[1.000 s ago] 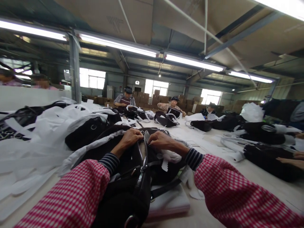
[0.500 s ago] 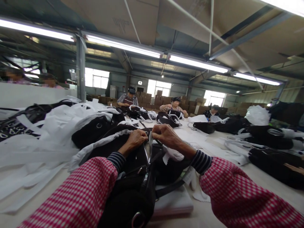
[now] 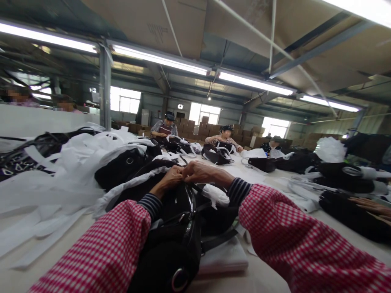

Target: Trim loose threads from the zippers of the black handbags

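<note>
A black bag (image 3: 166,248) with a silver zipper (image 3: 190,203) lies lengthwise in front of me, a metal ring at its near end. At the bag's far end, my left hand (image 3: 171,178) is closed on the black fabric. My right hand (image 3: 201,172) is closed right beside it, fingertips pinching the bag near the zipper's far end. Exactly what the fingertips hold is hidden between the hands. White wrapping (image 3: 134,181) runs along the left of the bag, and a white wrapped bundle (image 3: 216,194) sits under my right wrist.
White strips and sheets (image 3: 76,162) heap up at left, beside another black bag (image 3: 116,167). More black bags (image 3: 345,175) lie at right, where another person's hand (image 3: 372,207) rests on one. A white stack (image 3: 224,256) is near the bag. Several people work across the table.
My right hand has moved left, up against my left hand. The zipper's far part, raised and gapped before, now lies lower. The other person's hand at right reaches further into view.
</note>
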`<act>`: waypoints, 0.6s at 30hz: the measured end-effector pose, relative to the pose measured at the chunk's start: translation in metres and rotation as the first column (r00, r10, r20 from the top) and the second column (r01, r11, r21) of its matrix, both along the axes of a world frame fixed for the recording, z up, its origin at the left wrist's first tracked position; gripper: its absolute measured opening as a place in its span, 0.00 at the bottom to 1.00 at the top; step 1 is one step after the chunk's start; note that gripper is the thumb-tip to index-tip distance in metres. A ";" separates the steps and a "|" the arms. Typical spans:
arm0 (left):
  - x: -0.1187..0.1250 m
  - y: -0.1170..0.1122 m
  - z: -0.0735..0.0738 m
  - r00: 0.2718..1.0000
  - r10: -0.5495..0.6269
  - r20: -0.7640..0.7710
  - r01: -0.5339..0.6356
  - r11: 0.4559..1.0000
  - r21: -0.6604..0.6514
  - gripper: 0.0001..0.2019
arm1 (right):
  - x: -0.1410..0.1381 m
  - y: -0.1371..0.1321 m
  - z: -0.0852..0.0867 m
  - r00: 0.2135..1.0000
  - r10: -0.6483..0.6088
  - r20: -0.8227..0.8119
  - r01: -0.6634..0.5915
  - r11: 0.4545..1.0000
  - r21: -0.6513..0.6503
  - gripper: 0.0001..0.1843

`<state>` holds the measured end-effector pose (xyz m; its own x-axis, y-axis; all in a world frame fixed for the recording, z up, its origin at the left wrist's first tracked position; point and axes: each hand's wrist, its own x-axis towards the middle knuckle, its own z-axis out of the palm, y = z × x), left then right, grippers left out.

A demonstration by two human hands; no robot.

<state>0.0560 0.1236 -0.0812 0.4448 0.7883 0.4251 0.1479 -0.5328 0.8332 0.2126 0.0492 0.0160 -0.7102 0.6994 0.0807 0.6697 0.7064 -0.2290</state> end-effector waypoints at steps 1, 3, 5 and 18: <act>0.000 -0.001 0.000 1.000 -0.018 0.009 0.018 1.000 -0.013 0.11 | 0.001 0.000 0.000 0.999 -0.015 0.049 0.015 1.000 0.001 0.06; 0.000 -0.002 0.000 1.000 -0.025 0.010 0.025 1.000 -0.018 0.11 | 0.001 -0.002 0.000 0.981 -0.100 0.166 0.094 0.995 0.044 0.05; 0.000 -0.003 0.000 1.000 -0.016 0.014 0.016 1.000 -0.021 0.11 | -0.003 -0.007 0.003 0.933 -0.217 0.289 0.181 0.973 0.146 0.04; 0.000 -0.008 0.008 0.991 0.134 -0.013 -0.135 0.989 -0.060 0.14 | 0.014 -0.014 -0.013 0.879 -0.405 0.252 0.378 0.914 0.147 0.09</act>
<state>0.0559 0.1160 -0.0736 0.3363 0.8654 0.3714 0.2223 -0.4562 0.8617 0.2265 0.0352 0.0025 -0.3831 0.9237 0.0012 0.9224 0.3825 0.0532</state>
